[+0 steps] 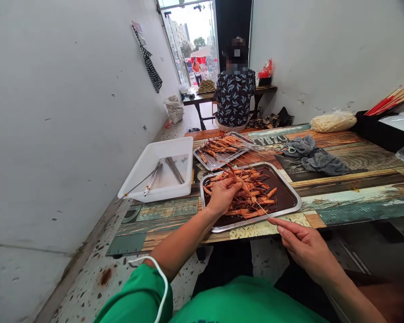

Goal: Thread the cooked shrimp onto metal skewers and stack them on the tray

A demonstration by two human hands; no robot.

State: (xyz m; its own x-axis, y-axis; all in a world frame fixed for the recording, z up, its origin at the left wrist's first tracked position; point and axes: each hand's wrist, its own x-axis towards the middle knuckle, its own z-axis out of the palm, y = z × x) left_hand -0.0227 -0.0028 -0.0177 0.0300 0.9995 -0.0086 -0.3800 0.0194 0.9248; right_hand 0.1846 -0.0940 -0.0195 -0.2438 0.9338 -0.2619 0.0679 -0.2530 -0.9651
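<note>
Over a metal tray [291, 207] of dark sauce, my left hand [224, 195] pinches a brown marinated piece that looks like a duck tongue [245, 187]. Several more duck tongues [256, 211] lie heaped in the sauce beneath it. My right hand [301, 242], closed near the table's front edge, grips a thin metal skewer [261, 207]. The skewer slants up and left to the piece at my left fingers. Whether its tip has pierced the meat cannot be made out.
Behind is a second tray [207, 165] with skewered pieces [222, 144]. A white plastic tub [144, 157] with metal skewers [175, 169] stands left. Grey cloths [323, 161], bundled sticks [333, 121] and a black box [373, 130] are right. A person [235, 96] sits at the far table.
</note>
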